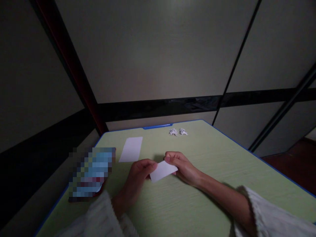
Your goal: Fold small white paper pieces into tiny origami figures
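Note:
A small white sheet of paper (163, 171) is held above the table between both hands. My left hand (140, 172) pinches its left end with thumb and fingers. On the other side, my right hand (181, 166) grips the right end, its thumb over the upper corner. Whether the paper is folded I cannot tell. Behind my left hand a larger white sheet of paper (131, 149) lies flat on the table. Two folded white paper figures (173, 132) sit side by side near the far edge.
The pale green table (209, 200) has a blue rim and a blue strip (158, 126) at its far edge. A blurred-out flat object (92, 172) with a red edge lies on the left. Behind the table stand grey panels (158, 52) with a black band.

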Motion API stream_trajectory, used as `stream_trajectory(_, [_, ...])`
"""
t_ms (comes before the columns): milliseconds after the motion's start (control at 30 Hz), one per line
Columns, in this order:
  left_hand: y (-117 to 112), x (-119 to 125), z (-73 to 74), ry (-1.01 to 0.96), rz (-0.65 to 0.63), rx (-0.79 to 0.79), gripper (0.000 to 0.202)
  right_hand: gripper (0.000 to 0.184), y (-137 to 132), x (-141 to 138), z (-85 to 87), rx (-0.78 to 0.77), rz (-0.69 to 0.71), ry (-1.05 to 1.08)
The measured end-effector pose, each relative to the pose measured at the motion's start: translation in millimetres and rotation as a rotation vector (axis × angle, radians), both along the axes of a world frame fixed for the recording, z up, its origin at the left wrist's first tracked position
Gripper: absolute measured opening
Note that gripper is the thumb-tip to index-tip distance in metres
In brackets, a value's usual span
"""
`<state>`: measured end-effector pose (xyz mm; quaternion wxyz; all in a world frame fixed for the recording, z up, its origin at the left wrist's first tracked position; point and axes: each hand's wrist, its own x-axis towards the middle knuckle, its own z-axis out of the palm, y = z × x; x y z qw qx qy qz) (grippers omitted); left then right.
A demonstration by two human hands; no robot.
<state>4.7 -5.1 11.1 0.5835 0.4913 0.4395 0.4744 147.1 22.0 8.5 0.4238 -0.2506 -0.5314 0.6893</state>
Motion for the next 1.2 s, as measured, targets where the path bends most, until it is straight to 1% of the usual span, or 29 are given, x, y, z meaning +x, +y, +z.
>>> stream_trajectory(67, [0.5, -1.3, -3.1, 0.032, -0.049, -0.015, 0.018, 0.027, 1.1, 3.4, 0.9, 0.006, 0.059, -0.044])
stream_trajectory(200, [-1.8, -1.2, -4.4, 0.174, -0.155, -0.009, 0.023, 0.024, -0.9, 5.5, 2.8, 0.057, 0.18, -0.186])
stream_trajectory(300, [-3.5, -0.1, -2.6, 0.225, -0.168, -0.002, 0.023, 0.024, -3.5, 3.8, 3.0, 0.063, 0.207, -0.232])
stream_trajectory(433, [-4.0, 0.5, -2.6, 0.181, -0.105, -0.06, 0.023, 0.021, -4.9, 0.7, -0.8, -0.01, 0.189, -0.138])
stream_trajectory(500, [-4.1, 0.1, -3.5, 0.155, -0.103, -0.072, 0.023, 0.021, -5.3, -0.5, -2.3, -0.057, 0.183, -0.097])
stream_trajectory(700, [-4.3, -0.7, -1.6, 0.102, -0.124, -0.015, 0.019, 0.023, -7.3, -1.0, 2.6, -0.172, 0.16, -0.007])
stream_trajectory(833, [-5.1, 1.4, 1.8, 0.087, -0.159, -0.031, 0.018, 0.023, -7.1, 0.5, 5.8, -0.213, 0.147, 0.051])
stream_trajectory(1000, [-4.1, 2.4, 0.1, 0.04, -0.157, -0.016, 0.016, 0.022, -4.1, 3.3, 6.2, -0.251, 0.061, 0.158])
stream_trajectory(1100, [-2.1, 1.1, -0.6, 0.052, -0.211, -0.02, 0.019, 0.023, -2.0, 4.5, 6.6, -0.292, 0.016, 0.234])
stream_trajectory(1200, [-1.2, 0.1, 0.6, 0.056, -0.199, -0.013, 0.019, 0.025, -0.9, 4.2, 6.7, -0.319, -0.005, 0.312])
